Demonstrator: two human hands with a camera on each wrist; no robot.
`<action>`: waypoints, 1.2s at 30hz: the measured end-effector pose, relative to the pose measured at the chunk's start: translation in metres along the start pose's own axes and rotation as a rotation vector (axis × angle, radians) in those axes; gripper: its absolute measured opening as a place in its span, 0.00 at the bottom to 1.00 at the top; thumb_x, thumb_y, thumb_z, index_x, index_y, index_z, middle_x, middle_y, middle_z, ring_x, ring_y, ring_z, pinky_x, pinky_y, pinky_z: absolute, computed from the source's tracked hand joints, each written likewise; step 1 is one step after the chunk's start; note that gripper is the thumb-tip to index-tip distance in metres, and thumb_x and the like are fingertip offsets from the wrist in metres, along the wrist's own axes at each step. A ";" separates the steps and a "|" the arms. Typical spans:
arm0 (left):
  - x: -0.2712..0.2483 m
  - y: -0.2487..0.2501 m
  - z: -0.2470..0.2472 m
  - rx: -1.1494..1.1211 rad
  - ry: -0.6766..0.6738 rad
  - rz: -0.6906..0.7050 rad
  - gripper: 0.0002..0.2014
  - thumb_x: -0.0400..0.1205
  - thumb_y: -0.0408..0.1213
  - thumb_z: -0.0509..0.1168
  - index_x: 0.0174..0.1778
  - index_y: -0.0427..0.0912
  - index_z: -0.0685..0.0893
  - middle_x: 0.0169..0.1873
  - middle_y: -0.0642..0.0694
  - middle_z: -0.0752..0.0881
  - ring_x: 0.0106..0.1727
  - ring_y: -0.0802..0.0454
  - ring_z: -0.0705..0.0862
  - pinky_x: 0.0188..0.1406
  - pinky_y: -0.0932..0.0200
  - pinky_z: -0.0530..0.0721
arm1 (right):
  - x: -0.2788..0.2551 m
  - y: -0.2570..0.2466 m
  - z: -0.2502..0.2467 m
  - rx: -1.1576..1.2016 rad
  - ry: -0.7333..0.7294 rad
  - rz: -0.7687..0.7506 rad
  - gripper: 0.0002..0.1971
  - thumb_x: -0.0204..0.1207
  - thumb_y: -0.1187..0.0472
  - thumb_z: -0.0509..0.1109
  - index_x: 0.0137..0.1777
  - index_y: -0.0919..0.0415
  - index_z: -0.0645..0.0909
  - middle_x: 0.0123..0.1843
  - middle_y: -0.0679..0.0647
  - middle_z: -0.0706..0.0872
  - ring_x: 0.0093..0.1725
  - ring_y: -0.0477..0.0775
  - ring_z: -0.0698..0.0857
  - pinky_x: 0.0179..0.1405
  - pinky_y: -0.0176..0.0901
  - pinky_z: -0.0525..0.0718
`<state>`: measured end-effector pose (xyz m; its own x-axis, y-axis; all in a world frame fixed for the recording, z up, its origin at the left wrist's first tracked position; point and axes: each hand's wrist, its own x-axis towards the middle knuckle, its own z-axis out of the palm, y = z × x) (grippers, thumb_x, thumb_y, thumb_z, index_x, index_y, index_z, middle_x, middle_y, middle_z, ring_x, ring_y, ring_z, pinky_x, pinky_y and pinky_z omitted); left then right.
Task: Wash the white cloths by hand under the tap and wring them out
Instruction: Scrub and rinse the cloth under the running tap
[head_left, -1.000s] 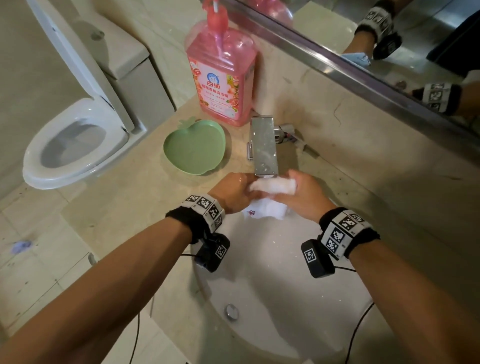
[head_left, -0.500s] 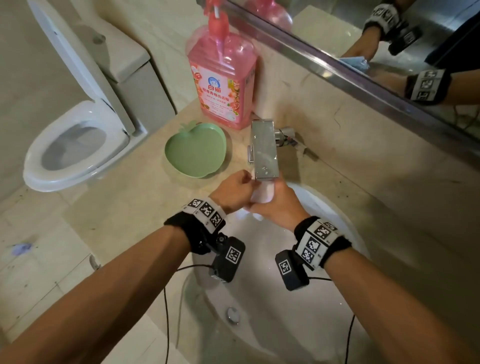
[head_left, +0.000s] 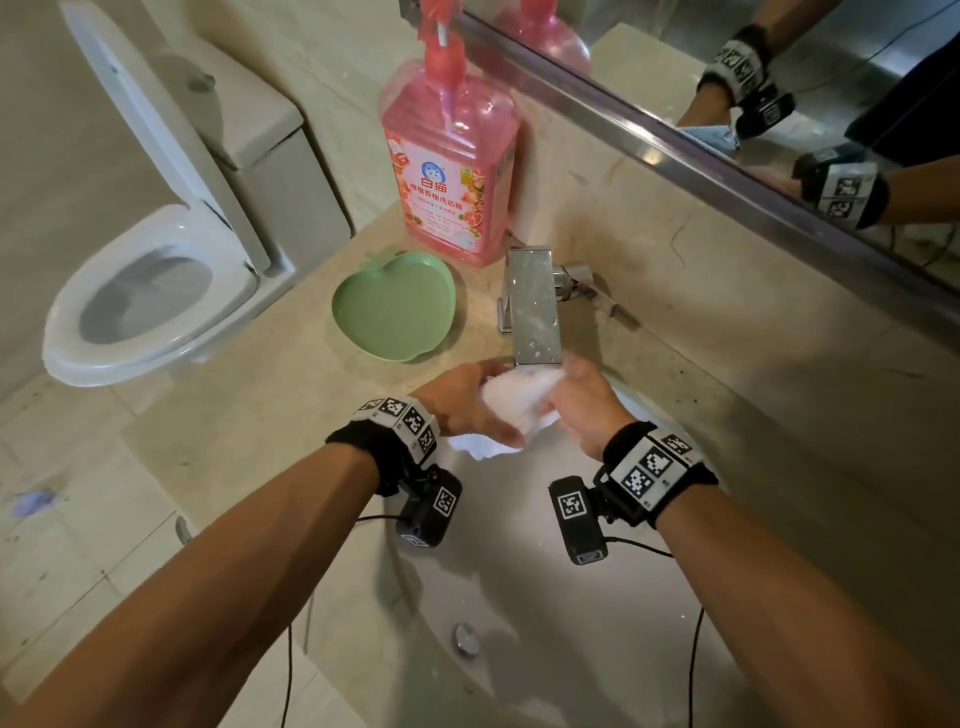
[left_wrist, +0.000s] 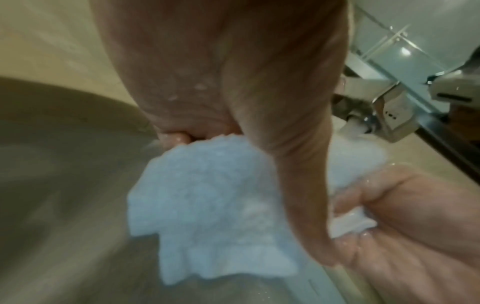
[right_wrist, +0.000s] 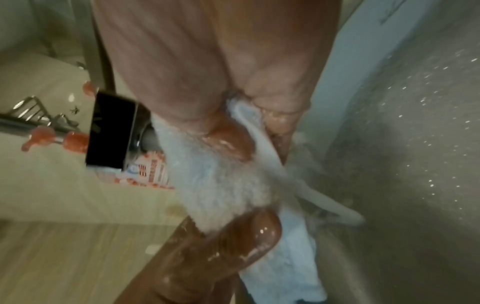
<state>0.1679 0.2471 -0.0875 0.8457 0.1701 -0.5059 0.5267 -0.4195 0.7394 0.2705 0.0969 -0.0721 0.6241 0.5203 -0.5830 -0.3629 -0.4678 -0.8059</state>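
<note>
I've got both hands bunched on the soaked white terry cloth (head_left: 519, 405) right under the spout of the square chrome tap (head_left: 535, 306), over the back of the pale oval basin (head_left: 519, 571): my left hand (head_left: 462, 397) curls fingers and thumb round its left end, my right hand (head_left: 584, 408) pinches the right end in a closed grip. Risk from here, as I judge it: the cloth is heavy with water and my fingers are slick, so a hard twist could pull one end free and drop it into the basin. Working this close under the spout, a knuckle could knock it too, or spray could land on the beige stone counter (head_left: 270, 395). The head view gives me the layout, the green apple-shaped plastic dish (head_left: 395, 306) and the pink pump bottle of detergent (head_left: 449, 156) beside the tap, but no water. My left wrist view shows water leaving the spout onto the cloth; the right wrist view shows a stream running off the cloth's edge.
</note>
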 end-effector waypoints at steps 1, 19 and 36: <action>0.003 0.002 0.001 -0.023 -0.039 -0.026 0.40 0.58 0.51 0.85 0.66 0.57 0.79 0.53 0.57 0.86 0.54 0.57 0.86 0.50 0.66 0.80 | 0.000 0.003 -0.005 0.042 0.010 0.013 0.35 0.68 0.82 0.61 0.44 0.35 0.89 0.43 0.42 0.92 0.49 0.49 0.85 0.36 0.37 0.81; 0.011 0.046 0.017 0.743 0.219 0.274 0.12 0.80 0.38 0.64 0.58 0.43 0.84 0.52 0.39 0.87 0.47 0.40 0.87 0.39 0.54 0.82 | 0.004 0.002 -0.019 -0.654 -0.194 -0.074 0.32 0.59 0.53 0.87 0.65 0.54 0.83 0.59 0.50 0.88 0.58 0.51 0.87 0.56 0.51 0.89; 0.015 0.054 0.034 0.880 0.115 0.043 0.17 0.83 0.44 0.63 0.68 0.48 0.80 0.57 0.44 0.87 0.54 0.44 0.87 0.44 0.54 0.80 | 0.009 0.021 -0.007 -1.183 -0.031 -0.361 0.25 0.67 0.44 0.83 0.61 0.53 0.83 0.52 0.53 0.88 0.52 0.56 0.86 0.51 0.45 0.85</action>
<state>0.2065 0.1968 -0.0702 0.8914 0.2073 -0.4031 0.2774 -0.9528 0.1235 0.2740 0.0868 -0.0934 0.5360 0.7625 -0.3622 0.6846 -0.6437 -0.3420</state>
